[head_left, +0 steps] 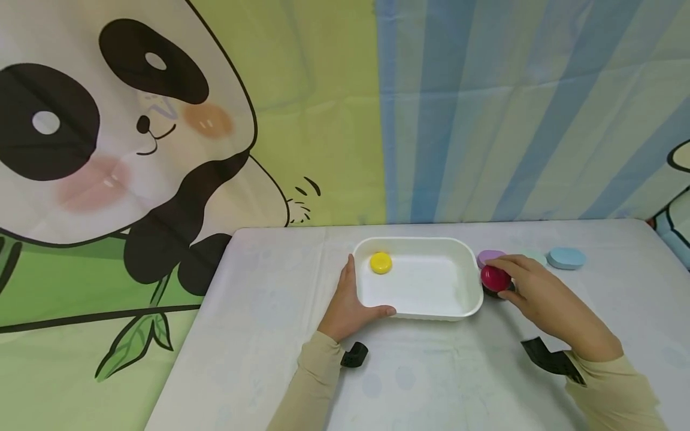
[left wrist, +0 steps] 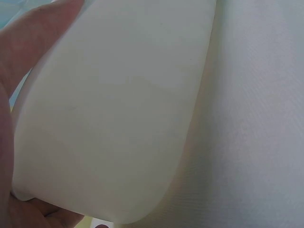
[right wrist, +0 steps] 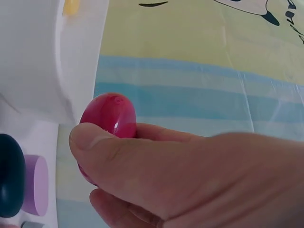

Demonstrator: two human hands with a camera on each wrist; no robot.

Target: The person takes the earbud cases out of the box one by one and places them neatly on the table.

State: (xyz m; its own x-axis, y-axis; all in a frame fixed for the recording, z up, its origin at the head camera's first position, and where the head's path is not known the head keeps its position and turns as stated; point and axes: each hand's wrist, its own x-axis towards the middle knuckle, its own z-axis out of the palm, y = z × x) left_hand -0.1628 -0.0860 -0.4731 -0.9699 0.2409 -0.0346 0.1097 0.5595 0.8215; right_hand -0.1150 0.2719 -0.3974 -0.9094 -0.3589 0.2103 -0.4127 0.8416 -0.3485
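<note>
In the head view my left hand (head_left: 347,305) holds the near left corner of a white rectangular tray (head_left: 412,316), its thumb along the front rim and its fingers at the left side. The left wrist view shows the tray's smooth outer wall (left wrist: 118,104) close up. Between thumb and fingers, my right hand (head_left: 544,293) pinches a glossy red oval piece (head_left: 495,279) just off the tray's right end. The same red piece (right wrist: 111,114) appears upright on edge in the right wrist view. A round yellow piece (head_left: 381,263) lies inside the tray, towards its left end.
Right of the tray are a purple piece (head_left: 489,257), a pale green one (head_left: 533,257) and a light blue oval (head_left: 566,258). A dark teal piece (right wrist: 10,175) sits beneath the red one. Behind the table (head_left: 259,311) hangs a printed panda cloth (head_left: 323,120).
</note>
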